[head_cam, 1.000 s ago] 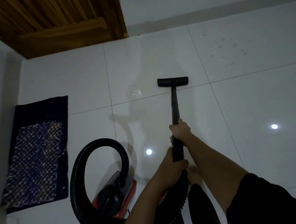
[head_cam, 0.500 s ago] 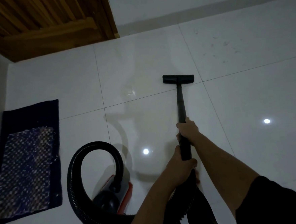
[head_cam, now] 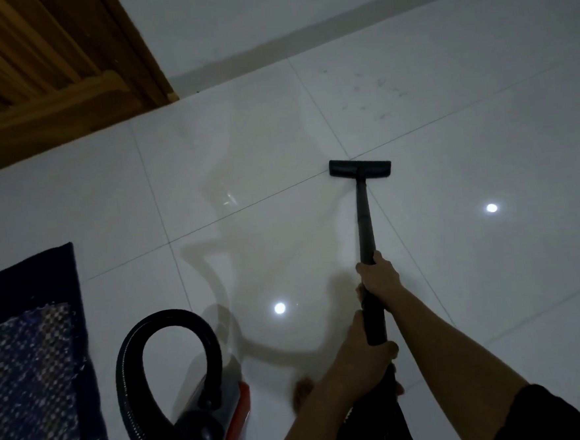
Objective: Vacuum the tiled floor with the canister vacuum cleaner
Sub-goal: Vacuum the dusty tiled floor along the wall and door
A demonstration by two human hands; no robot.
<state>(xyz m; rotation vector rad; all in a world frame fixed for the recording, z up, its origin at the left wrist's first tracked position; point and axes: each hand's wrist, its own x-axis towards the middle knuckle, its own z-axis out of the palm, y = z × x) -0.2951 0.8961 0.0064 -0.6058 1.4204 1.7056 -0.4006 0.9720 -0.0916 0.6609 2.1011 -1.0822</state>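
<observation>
A black vacuum wand (head_cam: 365, 228) runs from my hands to its flat floor nozzle (head_cam: 360, 168), which rests on a grout line of the glossy white tiled floor (head_cam: 491, 274). My right hand (head_cam: 378, 275) grips the wand higher up. My left hand (head_cam: 362, 362) grips its lower end where the hose joins. The ribbed black hose (head_cam: 159, 335) loops over to the red and black canister (head_cam: 223, 420) at the lower left. Dark specks of dirt (head_cam: 372, 93) lie on the tile beyond the nozzle.
A dark blue patterned mat (head_cam: 31, 368) lies at the left edge. A wooden door (head_cam: 41, 72) stands at the upper left, beside a white wall with a grey skirting (head_cam: 303, 43). A bare foot (head_cam: 304, 390) is near the canister.
The view has swung left and closer, so the nozzle and wand sit further right in frame. The nozzle stays on the grout line. Both hands keep their grip.
</observation>
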